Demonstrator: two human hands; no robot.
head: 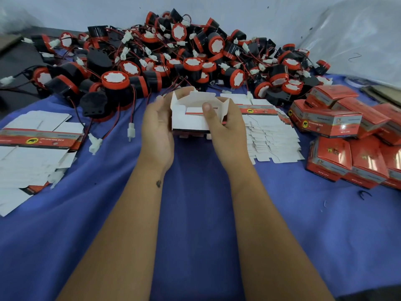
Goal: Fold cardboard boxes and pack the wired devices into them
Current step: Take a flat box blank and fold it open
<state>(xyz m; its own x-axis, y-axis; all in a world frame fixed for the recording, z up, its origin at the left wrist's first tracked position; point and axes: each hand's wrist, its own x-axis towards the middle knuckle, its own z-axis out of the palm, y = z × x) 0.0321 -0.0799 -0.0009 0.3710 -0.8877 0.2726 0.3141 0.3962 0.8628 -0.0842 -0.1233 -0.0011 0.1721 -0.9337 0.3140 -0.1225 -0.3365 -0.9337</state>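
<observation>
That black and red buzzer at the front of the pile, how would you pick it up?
Grip the buzzer around its round black body, coming down from above with fingers on opposite sides. It stands with its red-rimmed white face up, so the sides look reachable. Probably don't pull the red and black wires; they trail toward the white plug and could snag.

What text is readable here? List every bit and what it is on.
"12v reversing horn", seemingly: band on the flat boxes.
"QTY:1PC", seemingly: side of the packed boxes.
Other box print: too blurred to read.
Devices: none visible.
</observation>
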